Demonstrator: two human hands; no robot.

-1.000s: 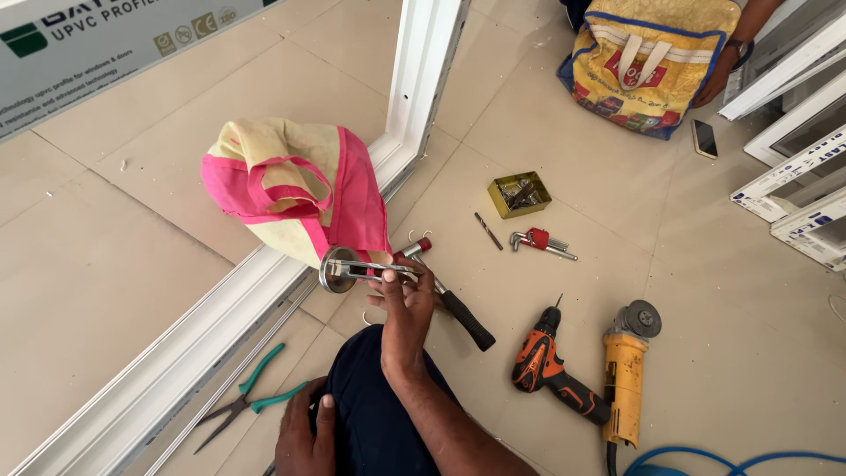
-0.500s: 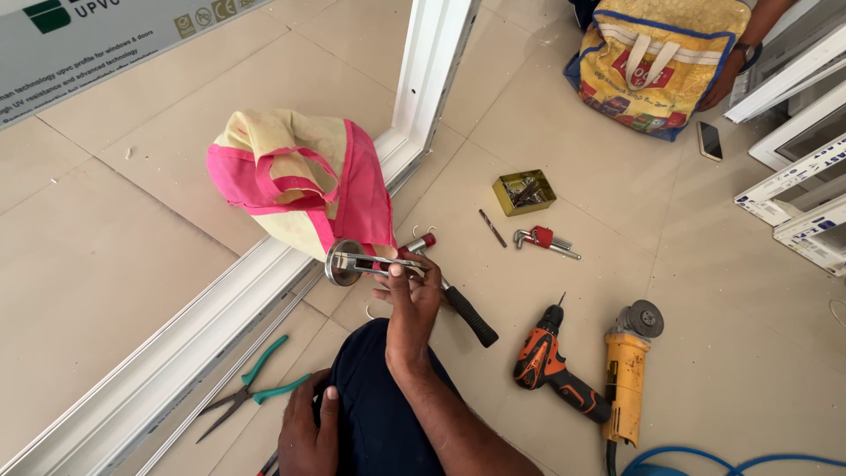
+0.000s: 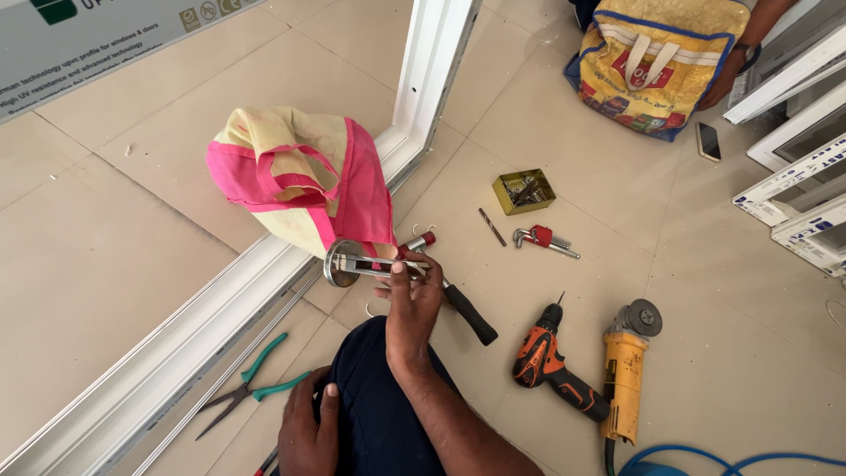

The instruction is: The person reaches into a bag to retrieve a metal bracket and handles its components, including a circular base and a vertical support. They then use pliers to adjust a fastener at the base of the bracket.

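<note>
My left hand [image 3: 308, 432] rests on my thigh in dark trousers [image 3: 379, 414], fingers loosely curled and holding nothing. Just beside it on the tiled floor [image 3: 106, 256] lie green-handled pliers [image 3: 251, 395]. My right hand [image 3: 412, 304] is raised above my knee, fingers closed around a metal door handle [image 3: 361, 264], its round plate towards the white frame profile [image 3: 211, 326] on the left. A black-handled tool [image 3: 463, 310] lies on the floor under that hand. To the right lie an orange cordless drill [image 3: 551, 370] and a yellow angle grinder [image 3: 627, 370], side by side. Just past the handle sits a pink and cream cloth bag [image 3: 300, 176] against the frame. Further off are a red set of hex keys [image 3: 542, 238], a loose drill bit [image 3: 492, 226] and a small open tin [image 3: 523, 191]. Farthest, a yellow shopping bag [image 3: 661, 62] stands beside a phone [image 3: 708, 141].
</note>
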